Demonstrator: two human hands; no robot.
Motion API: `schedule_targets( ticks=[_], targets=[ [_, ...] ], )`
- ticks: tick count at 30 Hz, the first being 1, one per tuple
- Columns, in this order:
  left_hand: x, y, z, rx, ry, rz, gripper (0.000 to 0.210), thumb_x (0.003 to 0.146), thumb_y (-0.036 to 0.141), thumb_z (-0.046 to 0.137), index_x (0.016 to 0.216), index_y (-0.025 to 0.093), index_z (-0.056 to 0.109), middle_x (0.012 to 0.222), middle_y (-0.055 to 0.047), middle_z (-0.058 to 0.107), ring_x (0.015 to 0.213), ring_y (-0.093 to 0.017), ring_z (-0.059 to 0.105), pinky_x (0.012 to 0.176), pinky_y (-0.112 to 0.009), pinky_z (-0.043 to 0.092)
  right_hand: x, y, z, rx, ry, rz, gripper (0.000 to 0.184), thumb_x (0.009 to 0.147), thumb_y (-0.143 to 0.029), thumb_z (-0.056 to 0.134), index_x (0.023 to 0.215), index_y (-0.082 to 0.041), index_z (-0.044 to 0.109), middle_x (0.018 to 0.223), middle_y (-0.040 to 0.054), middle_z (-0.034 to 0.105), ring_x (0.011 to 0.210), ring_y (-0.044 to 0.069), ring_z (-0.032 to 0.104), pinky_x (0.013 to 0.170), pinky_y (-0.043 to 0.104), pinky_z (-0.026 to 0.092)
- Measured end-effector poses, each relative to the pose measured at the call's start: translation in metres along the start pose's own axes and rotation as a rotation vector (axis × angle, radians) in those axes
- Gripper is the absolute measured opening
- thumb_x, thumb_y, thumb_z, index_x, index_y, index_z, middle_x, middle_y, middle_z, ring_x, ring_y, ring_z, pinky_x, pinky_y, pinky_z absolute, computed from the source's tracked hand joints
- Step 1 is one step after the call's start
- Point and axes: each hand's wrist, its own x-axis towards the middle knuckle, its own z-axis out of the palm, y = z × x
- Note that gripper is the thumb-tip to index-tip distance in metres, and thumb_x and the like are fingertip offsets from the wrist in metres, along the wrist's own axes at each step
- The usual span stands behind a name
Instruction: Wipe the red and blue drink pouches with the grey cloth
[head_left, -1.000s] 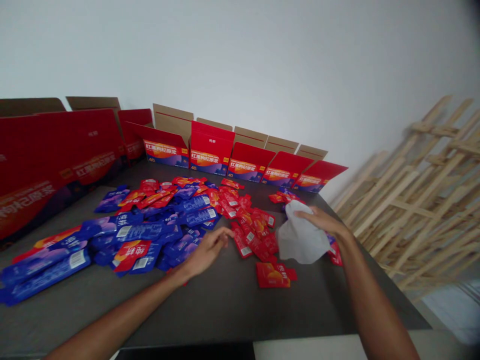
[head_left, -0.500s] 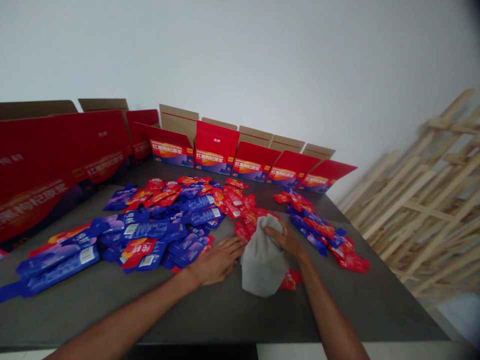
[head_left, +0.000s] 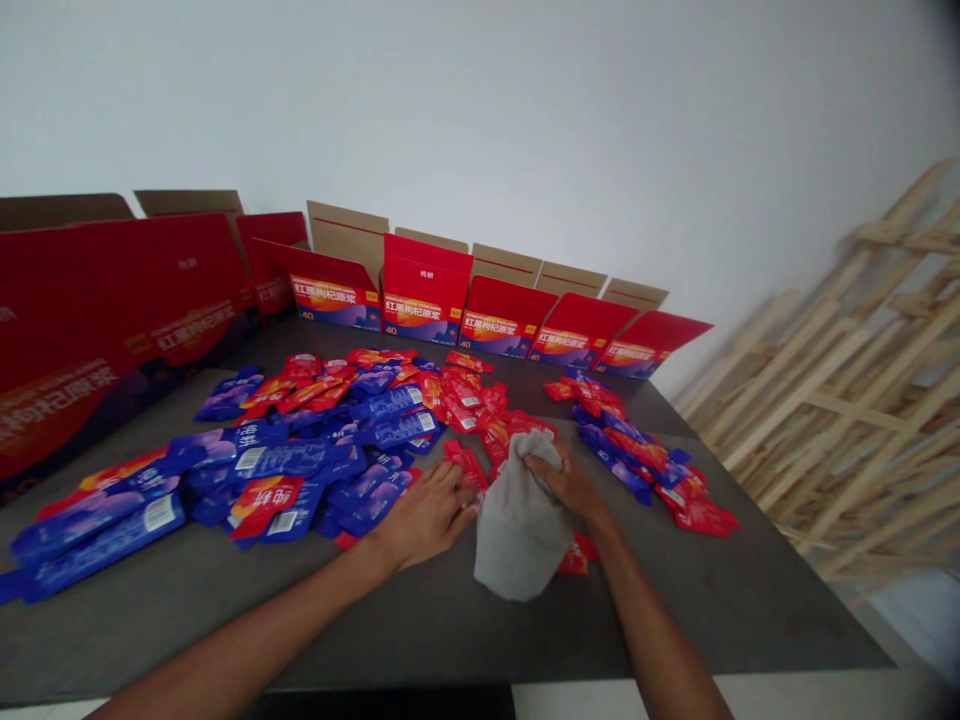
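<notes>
Near side of grey cloth [head_left: 523, 535]: open tabletop [head_left: 555, 640] between the worker's forearms | left: worker's left hand [head_left: 427, 515] obstructs, then blue-and-red pouch heap [head_left: 300, 458] | behind: red pouches [head_left: 461, 400], farther back standing cartons [head_left: 495, 320] | right: worker's right forearm [head_left: 652, 620] obstructs; beyond, bare lane before pouch strip [head_left: 637, 452]

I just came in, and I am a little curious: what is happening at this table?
A person works with two bare hands over a dark table. The right hand grips a grey cloth, which hangs in front of some red pouches. The left hand is beside the cloth, its fingertips at those pouches. A mixed red and blue pile lies to the left, a smaller group to the right. Open boxes stand behind.
</notes>
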Motion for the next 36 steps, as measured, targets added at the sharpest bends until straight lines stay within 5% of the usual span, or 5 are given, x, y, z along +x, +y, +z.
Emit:
schedule_targets(
  ticks=[7,14,18,23,36],
  targets=[
    [0.001,-0.003,0.008,0.187,0.068,-0.297,0.057,0.096,0.05,0.035,0.134,0.011,0.051,0.121,-0.018,0.056,0.112,-0.033,0.049,0.095,-0.05,0.041,-0.006,-0.03,0.007,-0.082,-0.146,-0.214,0.024,0.088,-0.042,0.061,0.078,-0.02,0.065,0.07,-0.0006,0.063,0.064,0.014,0.055,0.059,0.025,0.043],
    [0.002,0.003,0.018,0.099,0.019,-0.145,0.046,0.093,0.03,0.043,0.139,0.024,0.049,0.145,-0.016,0.044,0.129,-0.034,0.041,0.105,-0.054,0.033,-0.01,-0.037,0.011,-0.085,-0.196,-0.233,0.028,0.086,-0.041,0.06,0.066,-0.022,0.058,0.06,-0.0025,0.052,0.055,0.013,0.046,0.052,0.025,0.039],
    [0.003,0.001,0.016,0.028,0.018,-0.122,0.044,0.09,0.024,0.045,0.133,0.021,0.054,0.145,-0.015,0.046,0.134,-0.032,0.038,0.113,-0.057,0.021,-0.011,-0.035,0.008,-0.087,-0.154,-0.224,0.031,0.084,-0.045,0.06,0.064,-0.022,0.058,0.059,-0.0018,0.051,0.055,0.014,0.047,0.051,0.027,0.038],
    [0.002,0.002,0.019,0.071,0.039,-0.222,0.064,0.086,0.052,0.052,0.136,0.012,0.047,0.141,-0.022,0.047,0.129,-0.039,0.039,0.108,-0.06,0.026,-0.009,-0.032,0.01,-0.067,-0.134,-0.245,0.025,0.086,-0.043,0.059,0.073,-0.021,0.062,0.069,0.0003,0.061,0.063,0.016,0.055,0.057,0.028,0.044],
    [0.002,0.001,0.017,0.033,0.127,-0.305,0.06,0.092,0.02,0.034,0.15,0.01,0.028,0.123,-0.019,0.056,0.112,-0.032,0.048,0.098,-0.052,0.035,-0.006,-0.019,0.02,0.101,0.238,-0.08,0.037,0.087,-0.055,0.057,0.086,-0.02,0.065,0.079,0.003,0.066,0.074,0.02,0.061,0.068,0.029,0.048]
  ],
)
